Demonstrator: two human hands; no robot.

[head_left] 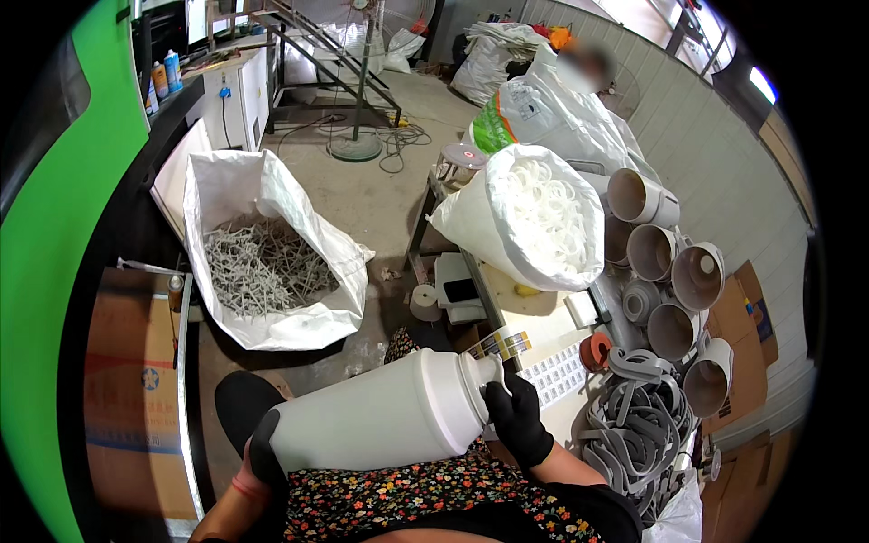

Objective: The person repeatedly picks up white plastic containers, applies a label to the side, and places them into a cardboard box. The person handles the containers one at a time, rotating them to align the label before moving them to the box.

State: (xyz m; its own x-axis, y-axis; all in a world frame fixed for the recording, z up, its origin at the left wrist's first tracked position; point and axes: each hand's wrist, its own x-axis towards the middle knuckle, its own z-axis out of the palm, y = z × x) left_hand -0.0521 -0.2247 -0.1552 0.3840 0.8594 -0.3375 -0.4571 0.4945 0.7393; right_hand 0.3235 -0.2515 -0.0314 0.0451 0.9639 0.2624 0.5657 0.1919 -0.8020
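A pale grey plastic thermos body (362,416) lies tilted across my lap, its narrow neck pointing right. My left hand (264,451), in a black glove, is wrapped against its wide bottom end; part of those fingers is hidden. At the neck, my right hand (518,422), also black-gloved, closes its fingers on the rim and the small spout. A floral apron (425,493) lies beneath the body. Close to my right hand, a sheet of labels (554,376) rests on the worktable (507,303).
An open white sack (353,262) of grey plastic scraps stands ahead left. On the table sits a sack (502,195) of white rings. Grey handles (634,425) and several grey cylinders (674,330) pile up at right, near a red tape roll (595,351). Cardboard (136,362) lies left.
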